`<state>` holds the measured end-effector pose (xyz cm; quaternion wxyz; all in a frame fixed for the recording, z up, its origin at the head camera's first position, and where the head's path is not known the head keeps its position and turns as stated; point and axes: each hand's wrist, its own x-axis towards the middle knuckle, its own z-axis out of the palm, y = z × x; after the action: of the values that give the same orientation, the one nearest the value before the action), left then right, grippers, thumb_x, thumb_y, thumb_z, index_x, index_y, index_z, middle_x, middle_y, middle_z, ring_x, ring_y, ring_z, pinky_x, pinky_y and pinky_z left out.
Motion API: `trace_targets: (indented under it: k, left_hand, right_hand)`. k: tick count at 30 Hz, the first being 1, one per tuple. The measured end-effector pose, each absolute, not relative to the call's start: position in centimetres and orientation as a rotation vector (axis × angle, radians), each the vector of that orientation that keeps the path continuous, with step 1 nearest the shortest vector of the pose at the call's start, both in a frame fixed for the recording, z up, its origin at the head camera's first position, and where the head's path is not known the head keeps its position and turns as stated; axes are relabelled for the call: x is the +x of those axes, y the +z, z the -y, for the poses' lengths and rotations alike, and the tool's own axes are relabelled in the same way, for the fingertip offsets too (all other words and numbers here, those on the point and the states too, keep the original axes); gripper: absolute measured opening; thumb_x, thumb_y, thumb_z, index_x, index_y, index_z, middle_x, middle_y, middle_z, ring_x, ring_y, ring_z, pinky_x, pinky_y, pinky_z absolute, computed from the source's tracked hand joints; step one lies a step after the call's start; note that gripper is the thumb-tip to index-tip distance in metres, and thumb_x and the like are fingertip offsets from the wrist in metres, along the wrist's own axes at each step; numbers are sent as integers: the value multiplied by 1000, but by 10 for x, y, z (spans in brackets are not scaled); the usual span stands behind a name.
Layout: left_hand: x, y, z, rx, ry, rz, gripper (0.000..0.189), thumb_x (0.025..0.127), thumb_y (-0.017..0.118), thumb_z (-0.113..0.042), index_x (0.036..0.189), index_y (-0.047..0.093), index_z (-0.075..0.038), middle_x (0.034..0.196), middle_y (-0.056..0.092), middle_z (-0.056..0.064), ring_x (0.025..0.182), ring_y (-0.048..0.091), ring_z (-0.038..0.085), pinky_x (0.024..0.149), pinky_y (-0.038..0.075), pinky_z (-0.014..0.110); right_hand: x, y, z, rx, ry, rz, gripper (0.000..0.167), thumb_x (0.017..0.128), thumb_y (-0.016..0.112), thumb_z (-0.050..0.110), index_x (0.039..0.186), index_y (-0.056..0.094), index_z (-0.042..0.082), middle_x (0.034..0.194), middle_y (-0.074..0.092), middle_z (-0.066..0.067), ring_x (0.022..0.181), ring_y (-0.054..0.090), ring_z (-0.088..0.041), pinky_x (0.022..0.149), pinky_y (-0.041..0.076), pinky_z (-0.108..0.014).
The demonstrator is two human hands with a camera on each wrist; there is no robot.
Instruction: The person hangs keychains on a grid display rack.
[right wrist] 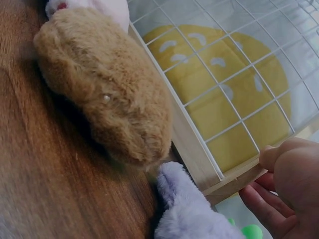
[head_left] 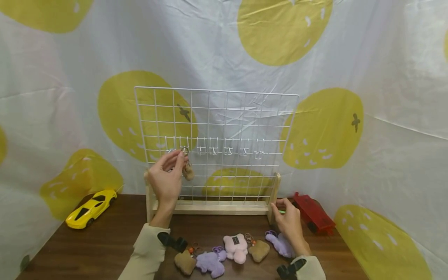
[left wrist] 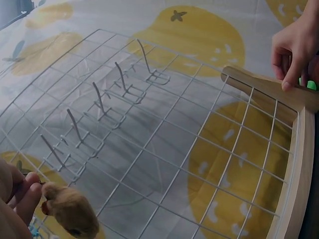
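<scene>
My left hand [head_left: 167, 179] pinches the metal ring of a small brown plush keychain [head_left: 188, 172] between thumb and fingertips, and the plush hangs below it. This hand is in front of the left part of a white wire grid rack [head_left: 217, 91], close to a row of white double-bar hooks [head_left: 228, 151]. In the left wrist view the brown plush [left wrist: 72, 209] dangles beside the fingers. My right hand [head_left: 288, 221] grips the rack's right wooden upright [head_left: 275, 188] low down, its thumb on one side and fingers on the other in the right wrist view.
Along the near table lie brown plush keychains [head_left: 259, 251], purple ones [head_left: 211, 263] and a pink one [head_left: 235, 245]. A yellow toy car [head_left: 91, 209] stands at the left, a red toy vehicle [head_left: 315, 214] at the right. A fruit-print curtain [head_left: 217, 50] hangs behind the rack.
</scene>
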<state>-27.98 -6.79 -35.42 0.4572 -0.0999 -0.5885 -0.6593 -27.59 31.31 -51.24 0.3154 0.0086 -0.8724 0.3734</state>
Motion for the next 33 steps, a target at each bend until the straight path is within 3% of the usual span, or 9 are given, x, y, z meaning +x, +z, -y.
trace_targets:
  k: [16, 27, 33]
  left_hand:
    - [-293, -363, 59, -207, -1800, 1372, 18, 99, 80, -9, 113, 82, 3, 104, 82, 23, 93, 83, 33, 77, 67, 29]
    - [-290, -369, 61, -197, -1736, 1422, 24, 95, 84, -9, 118, 81, -1, 114, 82, 19, 105, 82, 32, 84, 64, 21]
    - [-287, -372, 62, -193, -1707, 1451, 22, 95, 85, -9, 114, 80, 2, 113, 81, 22, 104, 81, 35, 82, 63, 20]
  right_hand:
    - [-275, -513, -312, 36, 972, 2278, 14, 98, 81, 11, 103, 75, 0, 100, 83, -18, 96, 81, -35, 85, 66, -54]
    - [-275, -512, -312, 40, 975, 2269, 14, 97, 82, 10, 103, 74, -1, 99, 82, -18, 95, 81, -36, 84, 66, -55]
    - [-275, -511, -311, 33, 968, 2273, 15, 97, 82, 10, 103, 74, -1, 100, 82, -19, 95, 81, -37, 83, 66, -54]
